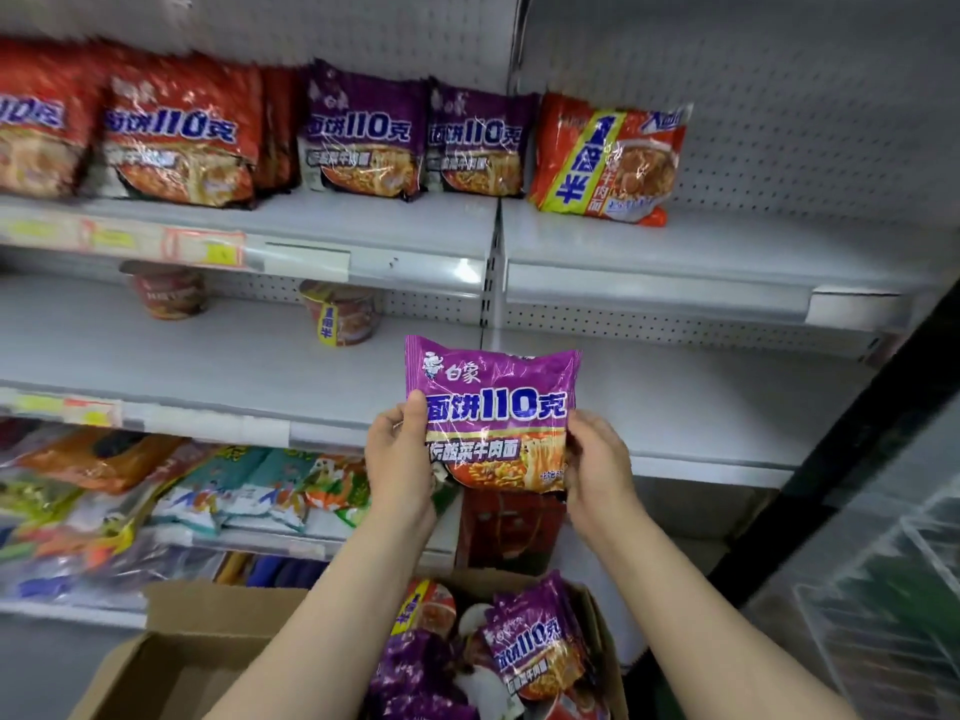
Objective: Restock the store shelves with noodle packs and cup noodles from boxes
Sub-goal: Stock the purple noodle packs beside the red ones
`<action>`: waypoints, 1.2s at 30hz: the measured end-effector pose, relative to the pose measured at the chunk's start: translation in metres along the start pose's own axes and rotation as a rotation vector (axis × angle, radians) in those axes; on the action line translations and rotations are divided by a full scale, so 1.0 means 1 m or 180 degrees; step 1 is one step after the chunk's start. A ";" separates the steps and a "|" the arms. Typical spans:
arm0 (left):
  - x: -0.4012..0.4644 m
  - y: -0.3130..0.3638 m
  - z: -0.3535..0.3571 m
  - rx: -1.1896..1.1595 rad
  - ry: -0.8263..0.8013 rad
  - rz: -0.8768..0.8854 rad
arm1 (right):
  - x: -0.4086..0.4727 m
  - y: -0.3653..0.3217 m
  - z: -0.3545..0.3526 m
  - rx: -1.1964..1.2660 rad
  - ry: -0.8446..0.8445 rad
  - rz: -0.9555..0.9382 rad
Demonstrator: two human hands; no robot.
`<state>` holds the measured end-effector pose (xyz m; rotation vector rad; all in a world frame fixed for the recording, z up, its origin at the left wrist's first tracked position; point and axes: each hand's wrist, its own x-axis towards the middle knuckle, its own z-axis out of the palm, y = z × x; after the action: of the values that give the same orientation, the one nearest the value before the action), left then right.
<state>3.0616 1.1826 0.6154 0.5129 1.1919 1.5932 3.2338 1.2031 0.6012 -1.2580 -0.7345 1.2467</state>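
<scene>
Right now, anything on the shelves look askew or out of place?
Yes. The orange pack on the top shelf sits tilted, alone right of the divider, while the purple packs beside it stand straighter. Two cups sit far apart on the middle shelf. Nothing looks spilled or torn.

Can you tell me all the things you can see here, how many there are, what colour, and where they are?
held noodle pack: one, purple, in both hands in front of the shelves
red noodle packs: at least two, top shelf, left
purple noodle packs: two, top shelf, middle
orange noodle pack: one, top shelf, right of the purple ones
cup noodles: two, red, middle shelf
snack bags: many, mixed colours, lower shelf, left
cardboard box: one, brown, bottom, holding more purple packs and cups
left hand: grips the held pack's left edge
right hand: grips its right edge
</scene>
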 end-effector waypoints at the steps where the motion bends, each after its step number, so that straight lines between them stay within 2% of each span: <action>1: -0.002 0.011 0.001 -0.0014 0.0015 0.0037 | -0.001 -0.009 0.006 -0.0004 -0.0022 -0.0063; 13: 0.018 0.140 0.020 0.0357 -0.0161 0.0989 | 0.006 -0.123 0.057 -0.0202 -0.0212 -0.1516; 21: 0.063 0.209 0.044 0.0994 -0.0592 0.1215 | 0.046 -0.185 0.085 -0.0075 -0.0129 -0.1501; 25: 0.102 0.223 0.061 0.1372 -0.0537 0.1552 | 0.079 -0.205 0.104 -0.0058 0.0036 -0.1581; 36: 0.196 0.230 0.108 0.1206 -0.0477 0.1475 | 0.157 -0.220 0.138 -0.0522 0.0578 -0.1714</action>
<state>2.9648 1.4124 0.8173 1.2041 1.3284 1.6723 3.2025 1.4228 0.8083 -1.1797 -0.9760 0.6367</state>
